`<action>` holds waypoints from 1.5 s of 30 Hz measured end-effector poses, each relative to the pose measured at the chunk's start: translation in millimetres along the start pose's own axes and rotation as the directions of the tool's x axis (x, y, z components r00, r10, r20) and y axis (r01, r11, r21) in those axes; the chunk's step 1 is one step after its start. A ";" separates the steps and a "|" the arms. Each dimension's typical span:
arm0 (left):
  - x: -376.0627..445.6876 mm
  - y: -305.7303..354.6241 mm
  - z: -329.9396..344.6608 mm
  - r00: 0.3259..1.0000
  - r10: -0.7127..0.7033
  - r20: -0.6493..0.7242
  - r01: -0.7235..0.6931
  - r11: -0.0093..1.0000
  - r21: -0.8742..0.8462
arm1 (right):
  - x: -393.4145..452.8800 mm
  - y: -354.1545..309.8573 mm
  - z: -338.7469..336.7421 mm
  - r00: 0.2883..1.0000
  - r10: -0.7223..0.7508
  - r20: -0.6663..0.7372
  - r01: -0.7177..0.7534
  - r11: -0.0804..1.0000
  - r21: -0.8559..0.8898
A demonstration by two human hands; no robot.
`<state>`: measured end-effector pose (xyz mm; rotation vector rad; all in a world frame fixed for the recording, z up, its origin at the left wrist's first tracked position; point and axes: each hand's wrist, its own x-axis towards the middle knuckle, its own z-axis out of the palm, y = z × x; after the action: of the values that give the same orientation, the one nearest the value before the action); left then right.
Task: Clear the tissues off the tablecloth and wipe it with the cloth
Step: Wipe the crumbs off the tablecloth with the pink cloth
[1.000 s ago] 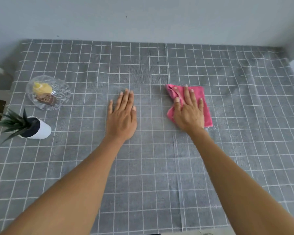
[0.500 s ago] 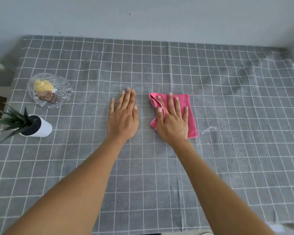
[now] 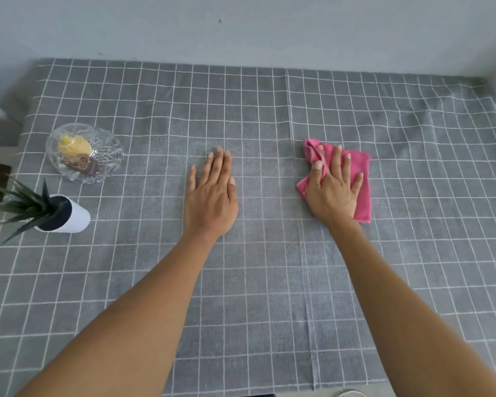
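here the right hand (image 3: 334,193) presses flat, fingers spread, on the pink cloth (image 3: 358,173); bare tablecloth (image 3: 427,196) stretches rightward; left hand (image 3: 212,196) lies open, empty.

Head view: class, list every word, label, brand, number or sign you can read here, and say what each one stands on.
None can be read.
Glass dish: the yellow and brown wrapped items inside show no legible print; too blurred to tell.
White plant pot: plain, no label visible.
Pink cloth under the right hand: no tag or print showing.
Tablecloth: only a white grid pattern, no text.
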<state>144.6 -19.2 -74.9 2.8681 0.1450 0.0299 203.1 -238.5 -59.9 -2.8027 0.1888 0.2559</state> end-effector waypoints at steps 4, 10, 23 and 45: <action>1.3 1.3 0.2 1.000 -0.005 -0.010 0.005 1.000 0.002 | -35.1 -36.0 18.3 0.969 -0.241 0.061 0.242 0.970 -0.017; 2.3 1.2 -0.3 1.000 -0.003 0.001 0.003 1.000 -0.008 | -32.9 -27.4 18.3 0.942 -0.333 0.034 0.333 0.943 -0.005; -0.6 -2.8 1.6 1.000 0.005 -0.009 -0.005 1.000 -0.009 | 13.1 -10.7 0.2 0.994 0.105 0.006 -0.105 0.994 0.011; 2.0 -0.9 3.7 1.000 0.003 -0.014 -0.003 1.000 0.004 | -21.2 -28.9 9.0 0.995 -0.078 0.061 0.077 0.997 0.023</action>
<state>146.6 -19.1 -78.7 2.8723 0.1433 0.0497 185.6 -206.2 -55.5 -2.7700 0.0682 0.3196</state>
